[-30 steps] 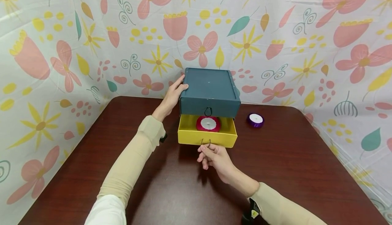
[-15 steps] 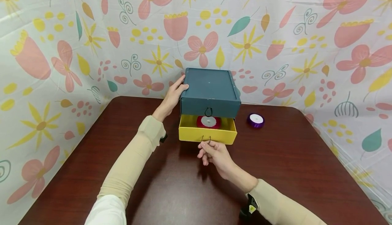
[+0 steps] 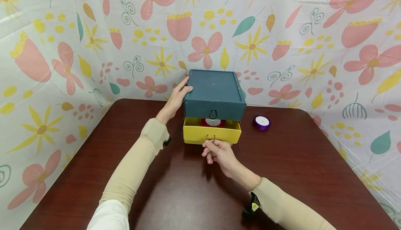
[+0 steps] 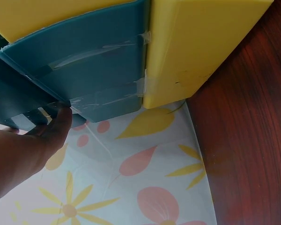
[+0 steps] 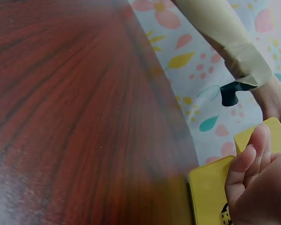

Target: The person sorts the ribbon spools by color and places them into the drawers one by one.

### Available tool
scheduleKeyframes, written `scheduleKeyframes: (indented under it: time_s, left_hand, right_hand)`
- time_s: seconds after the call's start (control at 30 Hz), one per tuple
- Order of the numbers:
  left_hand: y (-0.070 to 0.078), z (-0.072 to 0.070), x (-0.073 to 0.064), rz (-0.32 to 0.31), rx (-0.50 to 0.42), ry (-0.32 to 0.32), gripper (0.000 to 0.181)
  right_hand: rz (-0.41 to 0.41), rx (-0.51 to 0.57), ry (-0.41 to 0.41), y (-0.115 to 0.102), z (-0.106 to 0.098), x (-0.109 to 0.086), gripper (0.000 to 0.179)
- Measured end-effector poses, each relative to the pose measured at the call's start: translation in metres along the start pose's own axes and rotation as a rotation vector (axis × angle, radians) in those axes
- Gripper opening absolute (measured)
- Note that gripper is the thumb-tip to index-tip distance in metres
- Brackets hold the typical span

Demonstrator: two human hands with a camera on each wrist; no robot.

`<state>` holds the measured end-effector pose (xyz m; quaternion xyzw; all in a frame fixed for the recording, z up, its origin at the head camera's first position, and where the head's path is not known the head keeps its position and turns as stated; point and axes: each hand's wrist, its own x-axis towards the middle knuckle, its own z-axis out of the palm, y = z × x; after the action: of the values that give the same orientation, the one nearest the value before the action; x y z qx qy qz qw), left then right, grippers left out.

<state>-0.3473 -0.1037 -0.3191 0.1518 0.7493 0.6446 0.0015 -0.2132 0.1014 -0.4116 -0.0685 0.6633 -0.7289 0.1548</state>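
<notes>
— Where's the drawer?
— Yellow drawer [image 3: 195, 133]: centre of head frame, part-way out beneath the blue upper section [image 3: 216, 87]

— Grip?
— My right hand [image 3: 220, 153], just below frame centre: thumb and forefinger nearly together, pinching the black pull loop [image 3: 207, 137]. My left hand [image 3: 177, 99], left of centre: fingers extended along the blue section's side, thumb at its top edge; resting there, nothing clasped

— Step in hand, and next?
— My judgement: sliding the drawer home, not finished; a gap shows above its front. Next calls for a level, gentle push, left hand bracing against skid. Loop looks thin and limp, probably poor for pushing; flat fingertips on the front may serve better

— How does it look?
— Plain yellow front, straight rim, thin walls. Inside, a red spool [image 3: 213, 122] with white hub, partly hidden. Left wrist view, upper half: clear tape on the blue side, reaching the yellow
</notes>
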Motion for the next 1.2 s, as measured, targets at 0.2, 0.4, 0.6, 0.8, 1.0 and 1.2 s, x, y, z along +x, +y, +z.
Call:
scheduleKeyframes:
  time_s: [0.2,0.4,0.6,0.8,1.0,1.2]
  left_hand:
    - [-0.001,-0.001,0.0,-0.004,0.008,0.002,0.063]
    - [-0.001,-0.001,0.0,0.001,0.019,-0.001,0.063]
    - [0.0,-0.001,-0.001,0.01,0.008,-0.002,0.063]
    - [0.0,-0.001,-0.001,0.012,0.019,0.003,0.063]
    - [0.0,-0.001,-0.001,0.02,0.018,-0.003,0.064]
    - [0.0,-0.001,-0.001,0.024,0.012,-0.004,0.064]
  right_hand:
    - [0.003,0.02,0.007,-0.003,-0.001,0.006,0.024]
    - [0.013,0.026,0.003,-0.005,-0.004,0.013,0.029]
    - [0.012,0.04,-0.011,-0.007,-0.006,0.02,0.028]
    - [-0.013,0.072,-0.047,-0.008,-0.008,0.026,0.026]
    - [-0.021,0.09,-0.061,-0.006,-0.008,0.029,0.025]
    - [-0.034,0.116,-0.045,-0.005,-0.008,0.033,0.022]
